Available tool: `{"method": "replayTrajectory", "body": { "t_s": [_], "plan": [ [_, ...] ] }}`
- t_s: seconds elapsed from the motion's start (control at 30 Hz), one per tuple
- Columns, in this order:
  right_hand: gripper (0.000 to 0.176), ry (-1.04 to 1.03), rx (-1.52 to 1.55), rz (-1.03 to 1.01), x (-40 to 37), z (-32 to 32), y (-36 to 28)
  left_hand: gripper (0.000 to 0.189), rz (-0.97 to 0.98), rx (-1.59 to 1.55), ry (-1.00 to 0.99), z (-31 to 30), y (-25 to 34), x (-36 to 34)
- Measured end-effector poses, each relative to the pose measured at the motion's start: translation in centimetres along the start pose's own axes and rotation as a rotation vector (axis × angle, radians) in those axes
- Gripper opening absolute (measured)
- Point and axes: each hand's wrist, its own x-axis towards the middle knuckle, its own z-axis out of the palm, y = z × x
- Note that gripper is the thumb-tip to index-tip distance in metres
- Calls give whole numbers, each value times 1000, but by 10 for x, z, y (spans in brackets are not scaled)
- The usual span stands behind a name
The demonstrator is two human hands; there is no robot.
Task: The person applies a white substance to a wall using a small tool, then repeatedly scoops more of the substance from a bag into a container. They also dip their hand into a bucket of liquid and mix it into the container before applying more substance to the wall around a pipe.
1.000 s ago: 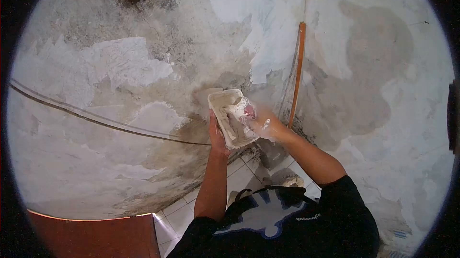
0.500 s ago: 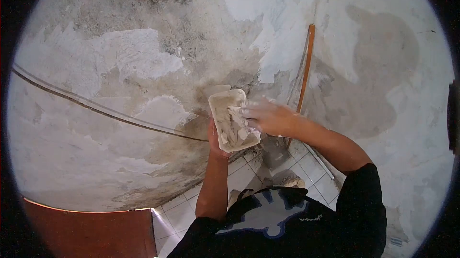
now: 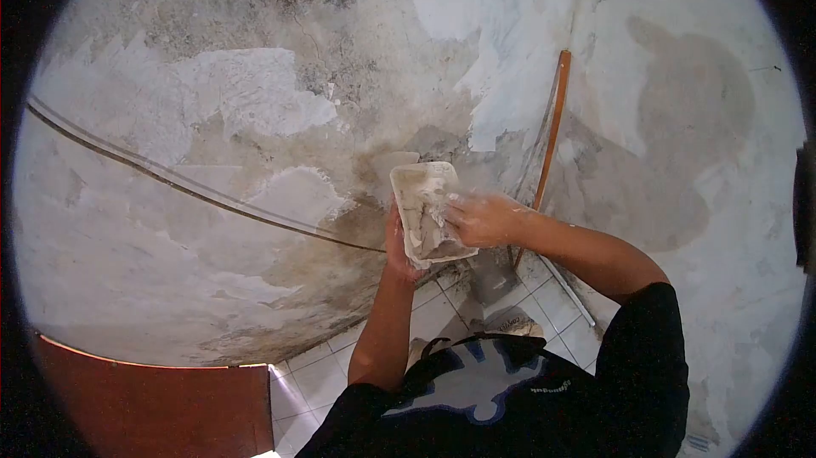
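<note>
A shallow off-white rectangular tub (image 3: 403, 203), smeared inside with white and greyish paste, is tilted in front of me. My left hand (image 3: 398, 241) is closed around its left side and lower edge from beneath. Over the tub's right rim reaches my right hand (image 3: 486, 220), its fingers curled and dusted with white paste. What those fingers grip, if anything, is hidden and slightly blurred.
Ahead stands a stained wall (image 3: 255, 88) with patches of white plaster. A thin orange-brown strip (image 3: 552, 131) leans in the corner. A dark cable (image 3: 204, 195) crosses the wall. Below are white floor tiles (image 3: 310, 386) and a reddish-brown panel (image 3: 153, 407).
The tub and my left hand have shifted slightly right in view, as has the wall. My right hand has moved a little right and down, its fingers now more curled.
</note>
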Motion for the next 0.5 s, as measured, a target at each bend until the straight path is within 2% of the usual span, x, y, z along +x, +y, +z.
{"method": "replayTrajectory", "body": {
  "t_s": [0.2,0.27,0.37,0.5],
  "plan": [
    [21,219,-63,57,5,10,0,55,-2,26,-54,-3,9,0],
    [20,297,21,175,8,14,3,53,-37,53,35,-4,9,0],
    [20,240,-47,165,9,4,6,52,-19,109,77,-3,6,-2],
    [19,282,-80,137,2,10,2,51,0,114,44,1,1,-6]
  ]
}}
